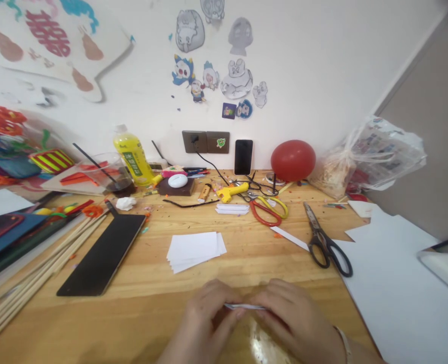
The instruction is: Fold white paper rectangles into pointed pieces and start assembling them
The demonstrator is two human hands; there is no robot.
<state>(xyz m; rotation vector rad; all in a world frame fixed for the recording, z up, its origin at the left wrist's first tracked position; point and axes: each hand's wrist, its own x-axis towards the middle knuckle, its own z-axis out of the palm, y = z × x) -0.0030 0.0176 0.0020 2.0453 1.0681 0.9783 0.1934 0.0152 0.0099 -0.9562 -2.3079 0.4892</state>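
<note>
Head view, only cam. Both hands low centre, close to the cam, fingertips meeting over the tabletop (151, 303).

L hand (205, 313): fingers curled, pinching the left end of a folded paper (244, 306). R hand (292, 318): fingers curled too, pinching the right end of the same piece; pale band on the wrist. Folded paper is thin, white, seen edge-on, held flat btwn the two hands just above the wood or on it; can't tell if it touches.

Just beyond the hands: paper stack (195, 248), white sheets fanned a bit, flat on the wood, apart from the hands. Left of the stack: black board (102, 253), lying at an angle, w/ wooden sticks (38, 275) beside it at the left edge.

Right side: black scissors (328, 242), blades shut, handles resting on the edge of a big white sheet (391, 283). Paper strip (290, 237) just left of them. Further back: red scissors (267, 210) w/ yellow ones overlapping, small paper pile (232, 208) to their left, yellow tool (231, 192) behind that.

Back, by the wall: yellow bottle (133, 156), phone (243, 157) leaning upright, red balloon (293, 160), plastic bag (375, 151) at far right. Socket (205, 142) w/ a cable plugged in; cartoon stickers above it.
</note>
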